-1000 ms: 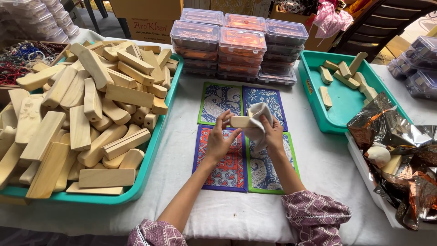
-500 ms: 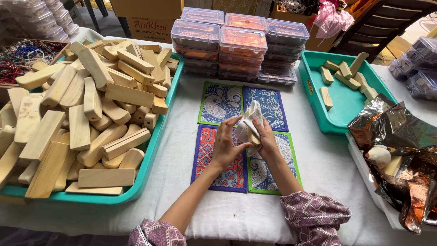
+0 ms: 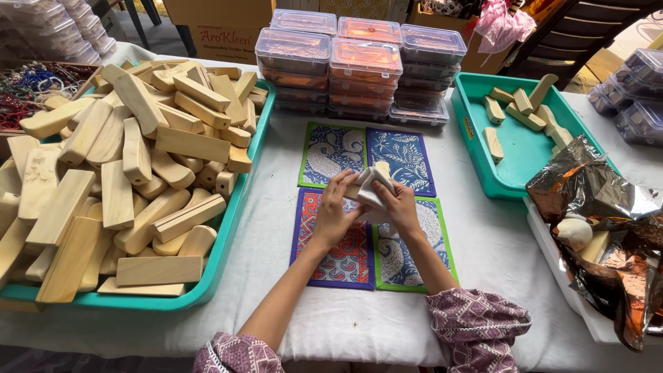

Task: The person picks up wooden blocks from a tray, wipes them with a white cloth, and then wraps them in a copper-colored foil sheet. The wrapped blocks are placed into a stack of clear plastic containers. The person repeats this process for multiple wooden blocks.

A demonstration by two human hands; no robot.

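Centrally, both hands meet over four patterned mats [image 3: 331,155]. Left hand [image 3: 336,207] and right hand [image 3: 397,204] each keep a tight grip on one small wooden block [image 3: 356,191], half wrapped in a pale cloth [image 3: 373,185], held above the mats. Left: teal tray [image 3: 228,228] heaped with wooden blocks. Right: second teal tray [image 3: 525,155], few blocks. Behind: stacked plastic boxes [image 3: 362,65]. White-covered surface [image 3: 483,255] underneath.

Clear lidded boxes [image 3: 362,65] stacked at counter's far edge; brown printed carton [image 3: 217,27] behind; crinkled foil wrapper [image 3: 608,235] at right.
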